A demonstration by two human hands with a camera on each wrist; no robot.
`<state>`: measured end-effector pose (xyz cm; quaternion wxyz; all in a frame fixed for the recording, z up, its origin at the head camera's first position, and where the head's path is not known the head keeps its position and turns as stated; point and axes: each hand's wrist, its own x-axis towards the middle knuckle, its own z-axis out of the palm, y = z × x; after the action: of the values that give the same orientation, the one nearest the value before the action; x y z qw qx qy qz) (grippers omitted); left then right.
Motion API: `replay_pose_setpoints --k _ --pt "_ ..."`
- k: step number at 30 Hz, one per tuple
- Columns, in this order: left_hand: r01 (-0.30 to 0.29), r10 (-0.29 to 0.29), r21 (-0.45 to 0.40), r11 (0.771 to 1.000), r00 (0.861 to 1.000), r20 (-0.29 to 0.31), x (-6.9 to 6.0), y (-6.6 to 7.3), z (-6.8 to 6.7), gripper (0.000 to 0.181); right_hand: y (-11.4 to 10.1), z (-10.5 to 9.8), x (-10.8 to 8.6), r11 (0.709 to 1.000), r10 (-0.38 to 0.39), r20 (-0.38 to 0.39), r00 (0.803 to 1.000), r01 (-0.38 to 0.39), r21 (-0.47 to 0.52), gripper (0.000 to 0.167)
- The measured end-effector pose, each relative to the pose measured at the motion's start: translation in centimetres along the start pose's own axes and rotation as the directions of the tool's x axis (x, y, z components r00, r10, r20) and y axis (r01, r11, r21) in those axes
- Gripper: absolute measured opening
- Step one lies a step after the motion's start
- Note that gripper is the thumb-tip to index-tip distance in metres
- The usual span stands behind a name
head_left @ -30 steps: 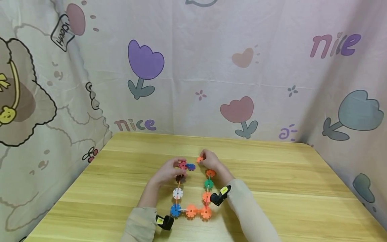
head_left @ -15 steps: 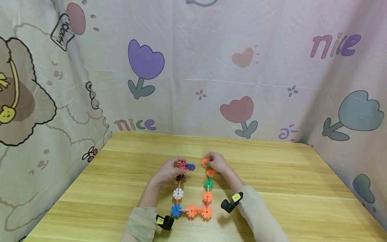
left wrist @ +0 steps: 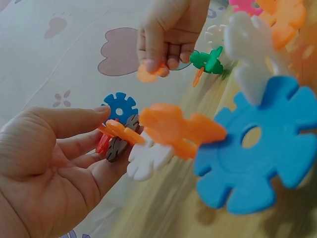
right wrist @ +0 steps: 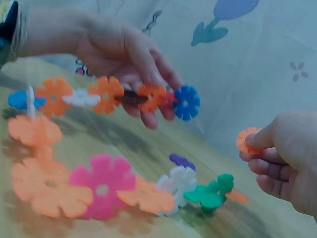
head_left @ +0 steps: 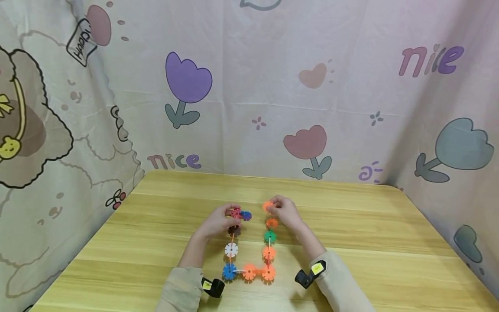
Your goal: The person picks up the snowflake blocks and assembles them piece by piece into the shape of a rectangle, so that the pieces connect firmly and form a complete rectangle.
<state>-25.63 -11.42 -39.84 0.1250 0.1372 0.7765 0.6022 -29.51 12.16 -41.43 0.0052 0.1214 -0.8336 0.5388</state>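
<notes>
Toothed plastic snowflake discs are linked into a U-shaped chain on the table. My left hand [head_left: 216,222] grips the far end of its left side, around a red disc [head_left: 235,212]. A blue disc [left wrist: 120,106] juts out past the fingers in the left wrist view. My right hand [head_left: 287,212] pinches a loose orange snowflake disc [head_left: 267,206] between thumb and fingers. That disc is held in the air, apart from the chain, beyond the right side's last orange disc [head_left: 272,222]. A green disc [head_left: 270,236] comes just before that end one.
Along the chain's near side lie a blue corner disc [head_left: 229,271] and orange discs [head_left: 249,271]. A white disc [head_left: 231,250] is on the left side. In the right wrist view a purple disc [right wrist: 182,161] appears behind the chain. A printed curtain [head_left: 249,95] hangs behind the wooden table [head_left: 351,225].
My right hand has moved to the right with the orange disc, which now shows more of its face. My left hand has stayed in place, and the chain has shifted very slightly.
</notes>
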Motion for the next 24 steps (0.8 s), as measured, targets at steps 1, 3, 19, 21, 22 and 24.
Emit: replay_pose_setpoints --k 1,3,19,21,22,24 --pt "0.002 -0.002 0.001 1.000 1.000 0.000 0.0 0.0 0.0 0.054 -0.2 0.0 -0.2 1.000 -0.003 0.004 1.000 0.003 0.001 0.011" --pt "0.005 -0.005 0.005 1.000 1.000 -0.001 0.1 0.0 0.1 0.054 -0.7 0.2 -0.6 1.000 -0.010 0.021 1.000 0.009 0.006 0.014" --pt "-0.027 0.027 0.009 1.000 1.000 0.007 0.2 0.3 0.7 0.050 -1.9 1.5 -2.5 0.985 0.020 0.113 0.993 -0.039 0.168 0.029" --pt "-0.023 0.023 0.006 1.000 1.000 0.003 0.3 0.2 0.7 0.050 -2.0 1.6 -2.6 0.981 0.028 0.114 0.993 -0.049 0.189 0.027" --pt "-0.021 0.021 0.004 1.000 1.000 0.001 0.3 0.1 0.7 0.050 -2.1 1.6 -2.6 0.979 0.031 0.112 0.993 -0.053 0.197 0.027" --pt "-0.025 0.025 -0.001 1.000 1.000 0.000 0.4 0.1 0.7 0.050 -2.1 1.7 -2.6 0.977 0.031 0.111 0.993 -0.054 0.205 0.026"
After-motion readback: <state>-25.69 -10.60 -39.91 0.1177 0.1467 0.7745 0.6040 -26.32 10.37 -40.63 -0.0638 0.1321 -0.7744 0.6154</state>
